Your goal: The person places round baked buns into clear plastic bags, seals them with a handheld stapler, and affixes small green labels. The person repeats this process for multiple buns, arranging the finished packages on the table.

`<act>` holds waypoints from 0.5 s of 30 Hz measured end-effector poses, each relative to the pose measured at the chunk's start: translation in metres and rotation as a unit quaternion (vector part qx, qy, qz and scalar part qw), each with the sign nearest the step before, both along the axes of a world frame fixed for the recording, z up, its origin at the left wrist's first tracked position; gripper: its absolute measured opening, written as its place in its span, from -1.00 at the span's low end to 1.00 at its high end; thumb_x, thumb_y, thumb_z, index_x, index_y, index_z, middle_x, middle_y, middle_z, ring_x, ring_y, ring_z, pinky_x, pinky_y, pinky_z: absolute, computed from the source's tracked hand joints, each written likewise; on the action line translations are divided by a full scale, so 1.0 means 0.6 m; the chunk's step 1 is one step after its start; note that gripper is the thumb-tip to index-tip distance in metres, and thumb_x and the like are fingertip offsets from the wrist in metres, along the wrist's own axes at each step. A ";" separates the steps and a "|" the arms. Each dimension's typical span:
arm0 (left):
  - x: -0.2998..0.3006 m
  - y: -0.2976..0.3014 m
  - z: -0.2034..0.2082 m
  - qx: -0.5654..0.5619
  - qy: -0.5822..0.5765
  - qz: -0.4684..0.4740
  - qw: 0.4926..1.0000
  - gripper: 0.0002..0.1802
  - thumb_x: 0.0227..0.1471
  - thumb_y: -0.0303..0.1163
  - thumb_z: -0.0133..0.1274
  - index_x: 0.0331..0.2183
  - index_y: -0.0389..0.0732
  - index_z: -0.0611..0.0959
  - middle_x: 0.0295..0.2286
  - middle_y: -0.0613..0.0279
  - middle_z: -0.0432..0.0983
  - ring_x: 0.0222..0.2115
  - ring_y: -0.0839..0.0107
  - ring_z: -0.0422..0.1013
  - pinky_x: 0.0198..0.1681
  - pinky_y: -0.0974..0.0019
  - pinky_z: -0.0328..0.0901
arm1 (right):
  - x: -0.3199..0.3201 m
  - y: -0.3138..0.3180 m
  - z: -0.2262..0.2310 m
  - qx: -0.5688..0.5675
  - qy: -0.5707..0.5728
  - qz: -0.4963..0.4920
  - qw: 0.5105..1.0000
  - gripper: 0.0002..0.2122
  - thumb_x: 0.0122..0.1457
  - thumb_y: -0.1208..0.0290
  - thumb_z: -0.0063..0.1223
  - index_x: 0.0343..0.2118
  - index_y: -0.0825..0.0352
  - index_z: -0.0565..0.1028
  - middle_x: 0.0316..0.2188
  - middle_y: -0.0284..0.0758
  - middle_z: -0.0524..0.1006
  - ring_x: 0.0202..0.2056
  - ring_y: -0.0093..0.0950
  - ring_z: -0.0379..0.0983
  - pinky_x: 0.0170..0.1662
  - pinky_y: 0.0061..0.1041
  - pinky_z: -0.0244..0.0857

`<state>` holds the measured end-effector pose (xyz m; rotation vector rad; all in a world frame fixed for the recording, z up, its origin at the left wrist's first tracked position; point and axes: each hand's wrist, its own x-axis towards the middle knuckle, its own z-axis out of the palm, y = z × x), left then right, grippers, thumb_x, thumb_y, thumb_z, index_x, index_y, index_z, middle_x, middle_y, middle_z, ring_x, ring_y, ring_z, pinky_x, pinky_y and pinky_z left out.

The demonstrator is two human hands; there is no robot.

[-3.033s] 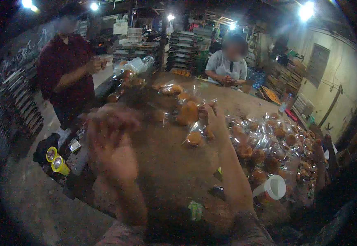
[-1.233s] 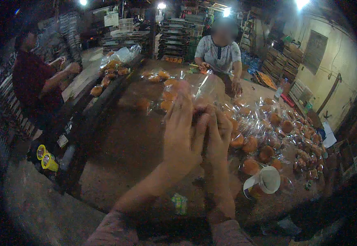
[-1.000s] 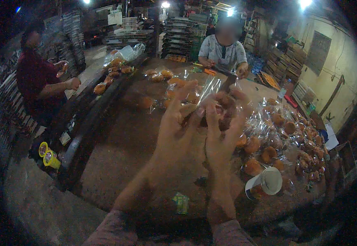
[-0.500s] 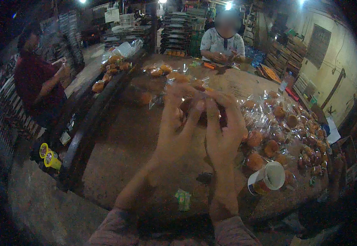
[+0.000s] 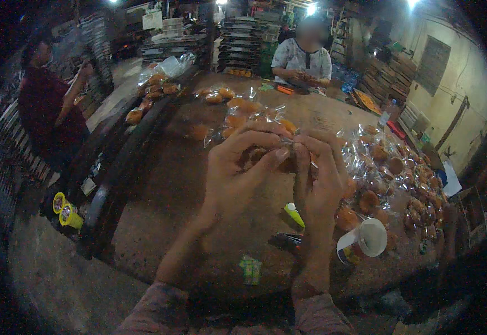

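Note:
My left hand (image 5: pixel 229 176) and my right hand (image 5: pixel 324 176) meet over the middle of the table, fingertips pinched together. Between them they grip a clear plastic bag (image 5: pixel 287 140), gathered at its top. Behind the fingers, a brownish shape shows that looks like a bun, mostly hidden. Below the right hand lies a small lime-green object with a white tip (image 5: pixel 293 215). A dark slim item (image 5: pixel 286 241) rests beside my right forearm, partly covered. To the right, many bagged round buns (image 5: pixel 369 202) are heaped up.
A white tub (image 5: pixel 374 239) leans near the right heap. More bagged buns (image 5: pixel 212 96) lie at the far side and on the left ledge (image 5: pixel 134 116). Two yellow cups (image 5: pixel 71 218) stand at left. One person (image 5: pixel 302 61) sits across; another person (image 5: pixel 50 106) stands left.
My hands have shifted slightly apart and right, with the fingertips now pinching the bag's top. The lime-green object has come into view. The person at left has raised their hands.

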<state>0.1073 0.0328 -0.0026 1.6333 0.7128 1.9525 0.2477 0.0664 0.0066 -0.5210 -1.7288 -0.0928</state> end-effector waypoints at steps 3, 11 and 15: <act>0.013 -0.004 0.005 -0.046 -0.125 -0.027 0.991 -0.58 0.02 -0.66 0.19 -0.07 -0.29 0.47 -0.19 0.10 0.56 -0.12 0.39 0.50 -0.09 0.38 0.43 | -0.006 -0.005 -0.004 -0.054 0.027 0.026 0.998 -0.81 0.21 0.48 0.14 -0.12 0.35 0.53 -0.21 -0.23 0.56 -0.19 -0.36 0.52 -0.13 -0.41 0.39; -0.020 0.002 0.011 -0.073 -0.040 -0.028 0.996 -0.65 0.06 -0.53 0.22 -0.10 -0.27 0.52 -0.24 0.19 0.58 -0.20 0.46 0.50 -0.12 0.38 0.42 | -0.013 -0.006 -0.011 -0.108 0.093 0.130 0.981 -0.79 0.21 0.62 0.10 -0.08 0.42 0.51 -0.16 -0.25 0.55 -0.14 -0.54 0.48 -0.04 -0.54 0.35; -0.032 -0.001 0.001 -0.097 0.049 -0.036 0.993 -0.84 0.09 -0.48 0.20 -0.26 -0.31 0.63 -0.19 0.25 0.54 -0.16 0.50 0.46 -0.09 0.39 0.39 | -0.005 -0.007 -0.011 -0.064 0.057 0.134 0.987 -0.79 0.18 0.63 0.11 -0.12 0.39 0.54 -0.17 -0.25 0.55 -0.16 -0.49 0.50 -0.04 -0.55 0.35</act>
